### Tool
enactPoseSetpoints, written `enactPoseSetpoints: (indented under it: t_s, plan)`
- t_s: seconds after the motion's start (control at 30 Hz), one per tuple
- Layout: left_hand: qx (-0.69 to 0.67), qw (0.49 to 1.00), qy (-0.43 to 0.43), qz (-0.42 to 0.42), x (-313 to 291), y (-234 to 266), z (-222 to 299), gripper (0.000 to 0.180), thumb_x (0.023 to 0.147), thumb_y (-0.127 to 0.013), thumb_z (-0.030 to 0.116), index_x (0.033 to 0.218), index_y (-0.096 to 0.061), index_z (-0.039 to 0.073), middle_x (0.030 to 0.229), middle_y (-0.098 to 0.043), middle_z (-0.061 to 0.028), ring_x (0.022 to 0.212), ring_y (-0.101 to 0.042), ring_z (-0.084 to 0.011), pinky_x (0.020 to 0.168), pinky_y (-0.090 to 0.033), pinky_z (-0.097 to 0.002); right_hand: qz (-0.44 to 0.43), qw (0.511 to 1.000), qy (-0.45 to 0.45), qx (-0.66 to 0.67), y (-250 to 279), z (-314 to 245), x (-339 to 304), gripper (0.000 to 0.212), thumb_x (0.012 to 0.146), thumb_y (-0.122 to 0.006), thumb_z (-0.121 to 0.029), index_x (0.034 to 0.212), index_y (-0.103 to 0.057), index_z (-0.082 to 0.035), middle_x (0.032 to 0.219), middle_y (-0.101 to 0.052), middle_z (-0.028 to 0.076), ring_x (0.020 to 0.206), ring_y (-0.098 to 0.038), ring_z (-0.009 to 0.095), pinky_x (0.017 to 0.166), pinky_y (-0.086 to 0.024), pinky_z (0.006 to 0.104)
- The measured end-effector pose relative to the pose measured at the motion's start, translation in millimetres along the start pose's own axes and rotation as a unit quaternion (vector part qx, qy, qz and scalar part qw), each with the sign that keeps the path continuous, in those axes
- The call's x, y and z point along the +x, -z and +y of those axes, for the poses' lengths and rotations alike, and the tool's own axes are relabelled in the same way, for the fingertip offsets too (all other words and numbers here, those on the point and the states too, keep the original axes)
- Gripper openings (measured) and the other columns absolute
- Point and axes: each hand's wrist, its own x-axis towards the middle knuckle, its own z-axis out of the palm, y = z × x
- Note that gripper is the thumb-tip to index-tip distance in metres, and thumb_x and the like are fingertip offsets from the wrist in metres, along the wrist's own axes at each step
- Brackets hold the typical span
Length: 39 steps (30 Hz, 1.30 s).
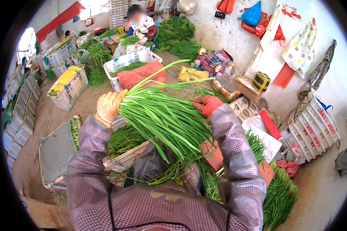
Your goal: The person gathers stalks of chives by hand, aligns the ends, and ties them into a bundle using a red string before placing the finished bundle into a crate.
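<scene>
A large bunch of garlic chives (164, 111), long flat green leaves, is held up in front of my chest. My left hand (111, 106), in a cream glove, grips it at the left end, and the leaves fan out right and downward. My right hand (207, 105), in a red glove, has its fingers closed on leaves at the bunch's right edge. A couple of longer stalks (189, 82) stick out above the rest. Below the bunch, more loose chives (127, 140) lie in a white crate (133, 156) by my lap.
A white basket (158, 57) with a red cloth (140, 77) stands ahead. Beyond it a person (140, 29) sits among heaps of chives (175, 30). Stacked crates (23, 115) line the left. Nested white baskets (312, 131) lean at the right wall, and a chive pile (279, 196) lies near right.
</scene>
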Motion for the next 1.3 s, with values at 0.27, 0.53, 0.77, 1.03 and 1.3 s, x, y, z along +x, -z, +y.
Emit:
enactPoseSetpoints:
  t_s: [0.27,0.53,0.77,1.03,1.3]
  plan:
    - [-0.013,1.000,-0.023,0.008,1.9,-1.5,-2.0,0.037,0.073,-0.062,0.018,0.109,-0.066,0.012,0.076,-0.059,0.0020,0.066,-0.056,-0.0145,0.058,-0.043,-0.0301,0.079,0.957,-0.151,0.236,34.9,55.0,-41.7,0.023,0.090,-0.064,-0.028,0.097,-0.073,-0.007,0.072,-0.066,0.001,0.053,-0.052,0.008,0.051,-0.042,0.0263]
    - [0.007,0.997,-0.073,-0.015,6.1,2.8,2.9,0.037,0.074,-0.061,0.016,0.110,-0.065,0.014,0.078,-0.058,0.0033,0.067,-0.055,-0.0128,0.059,-0.043,-0.0287,0.025,0.958,-0.097,0.267,52.5,-37.2,-60.6,0.027,0.092,-0.062,-0.029,0.107,-0.071,-0.009,0.078,-0.068,0.004,0.060,-0.061,0.012,0.056,-0.049,0.0257]
    - [-0.028,0.990,-0.135,-0.001,24.6,9.9,20.7,0.037,0.074,-0.061,0.016,0.110,-0.066,0.014,0.079,-0.059,0.0037,0.067,-0.055,-0.0119,0.058,-0.043,-0.0273,0.147,0.929,0.308,-0.140,12.1,-99.0,6.5,0.040,0.087,-0.063,-0.017,0.127,-0.058,-0.012,0.121,-0.061,0.012,0.116,-0.056,0.031,0.103,-0.039,0.0464]
    - [-0.066,0.983,-0.170,0.014,33.7,18.1,32.3,0.044,0.070,-0.063,0.014,0.113,-0.065,0.012,0.082,-0.060,0.0024,0.066,-0.055,-0.0128,0.058,-0.043,-0.0279,-0.043,0.971,0.235,0.019,-16.8,-87.9,41.0,0.020,0.088,-0.063,-0.025,0.100,-0.069,-0.011,0.094,-0.068,0.012,0.093,-0.064,0.032,0.083,-0.050,0.0416]
    - [-0.067,0.975,-0.209,0.021,31.2,18.9,35.0,0.045,0.068,-0.065,0.016,0.112,-0.066,0.026,0.082,-0.057,0.0031,0.067,-0.054,-0.0126,0.058,-0.043,-0.0277,-0.041,0.979,0.199,-0.027,-4.8,-94.5,37.9,0.021,0.088,-0.066,-0.025,0.104,-0.070,-0.012,0.088,-0.069,0.012,0.082,-0.066,0.027,0.075,-0.051,0.0357]
